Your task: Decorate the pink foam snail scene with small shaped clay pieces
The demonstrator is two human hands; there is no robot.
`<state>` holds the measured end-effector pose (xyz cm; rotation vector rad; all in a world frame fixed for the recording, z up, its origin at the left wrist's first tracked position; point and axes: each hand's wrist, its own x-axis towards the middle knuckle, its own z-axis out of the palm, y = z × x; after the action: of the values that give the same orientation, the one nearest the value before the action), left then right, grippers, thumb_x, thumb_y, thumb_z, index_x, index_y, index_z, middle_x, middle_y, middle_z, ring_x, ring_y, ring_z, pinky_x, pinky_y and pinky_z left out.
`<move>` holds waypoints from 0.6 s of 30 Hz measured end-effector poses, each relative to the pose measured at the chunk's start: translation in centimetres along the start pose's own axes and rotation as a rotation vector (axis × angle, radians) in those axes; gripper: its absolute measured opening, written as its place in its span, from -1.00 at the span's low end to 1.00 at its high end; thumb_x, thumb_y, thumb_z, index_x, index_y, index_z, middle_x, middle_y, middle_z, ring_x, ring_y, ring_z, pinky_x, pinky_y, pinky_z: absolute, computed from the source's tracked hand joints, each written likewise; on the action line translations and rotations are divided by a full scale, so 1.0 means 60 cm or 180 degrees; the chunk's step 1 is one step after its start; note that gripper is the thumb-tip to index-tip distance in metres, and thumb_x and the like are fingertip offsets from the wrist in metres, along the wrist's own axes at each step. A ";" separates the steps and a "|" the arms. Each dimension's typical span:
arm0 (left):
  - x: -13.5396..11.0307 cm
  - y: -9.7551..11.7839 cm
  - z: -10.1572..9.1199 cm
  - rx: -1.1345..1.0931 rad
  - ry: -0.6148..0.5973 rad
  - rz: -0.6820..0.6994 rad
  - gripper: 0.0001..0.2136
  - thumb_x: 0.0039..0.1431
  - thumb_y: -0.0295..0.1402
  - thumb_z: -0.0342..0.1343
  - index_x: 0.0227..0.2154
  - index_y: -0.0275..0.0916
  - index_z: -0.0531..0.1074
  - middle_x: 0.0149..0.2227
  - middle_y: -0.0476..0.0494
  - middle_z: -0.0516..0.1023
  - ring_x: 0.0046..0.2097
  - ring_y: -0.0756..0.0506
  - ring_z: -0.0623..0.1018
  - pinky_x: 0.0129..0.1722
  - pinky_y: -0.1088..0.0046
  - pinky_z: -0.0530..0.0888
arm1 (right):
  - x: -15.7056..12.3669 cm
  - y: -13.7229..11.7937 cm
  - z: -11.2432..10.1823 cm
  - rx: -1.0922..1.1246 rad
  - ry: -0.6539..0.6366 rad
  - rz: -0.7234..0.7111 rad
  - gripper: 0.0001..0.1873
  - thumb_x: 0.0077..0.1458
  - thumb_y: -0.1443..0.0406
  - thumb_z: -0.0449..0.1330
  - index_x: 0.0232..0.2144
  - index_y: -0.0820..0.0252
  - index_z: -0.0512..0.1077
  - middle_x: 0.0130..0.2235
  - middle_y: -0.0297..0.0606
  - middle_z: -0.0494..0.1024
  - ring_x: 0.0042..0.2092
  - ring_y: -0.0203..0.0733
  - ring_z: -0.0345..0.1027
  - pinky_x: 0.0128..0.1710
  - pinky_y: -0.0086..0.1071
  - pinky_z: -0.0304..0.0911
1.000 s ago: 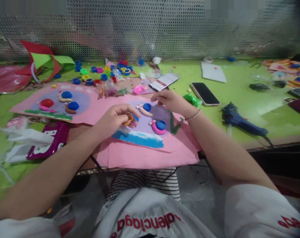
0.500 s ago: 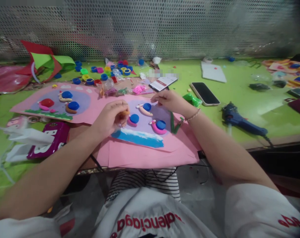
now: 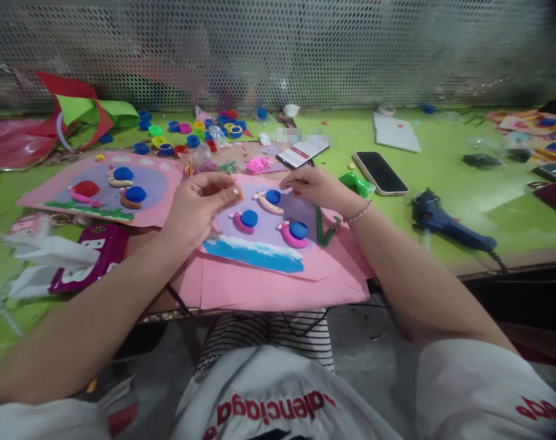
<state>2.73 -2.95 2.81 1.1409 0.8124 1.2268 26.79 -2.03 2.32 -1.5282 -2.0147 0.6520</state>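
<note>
Lying well out to the left of the left hand are a magenta case and some white plastic. Just beyond its knuckles sits a finished pink collage with three capped snails. Farther back from the same hand there are folded green and red paper and a scatter of bottle caps.

The left hand hovers over the left edge of the pink sheet. Its fingers are curled in, and thumb and forefinger are closed on a small orange piece.

Between the two hands, three snails with blue caps lie on a lilac oval. A blue and white strip runs along the side nearer the body.

The right hand rests at the far edge of that sheet with its fingers bent and their tips down on the paper. Whether they grip anything cannot be told. A green pipe cleaner lies under its wrist, and a card sits just beyond its fingertips.

To the right of this hand come a green wrapper, a phone and a blue glue gun, all on the green table.
</note>
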 end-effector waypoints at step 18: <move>0.012 0.008 0.001 -0.0331 0.0322 -0.0163 -0.78 0.08 -0.26 0.15 -0.56 -0.29 0.42 -0.59 0.04 0.36 -0.52 0.15 0.38 -0.49 0.68 0.38 | -0.007 -0.015 -0.014 0.0602 0.0148 0.0121 -0.80 0.01 0.46 0.13 -0.35 0.26 0.54 -0.36 -0.23 0.59 -0.35 -0.33 0.46 -0.29 -0.46 0.39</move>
<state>2.80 -2.28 3.39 0.9749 0.8389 1.2773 26.83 -2.58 3.50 -1.4591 -1.8373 0.7907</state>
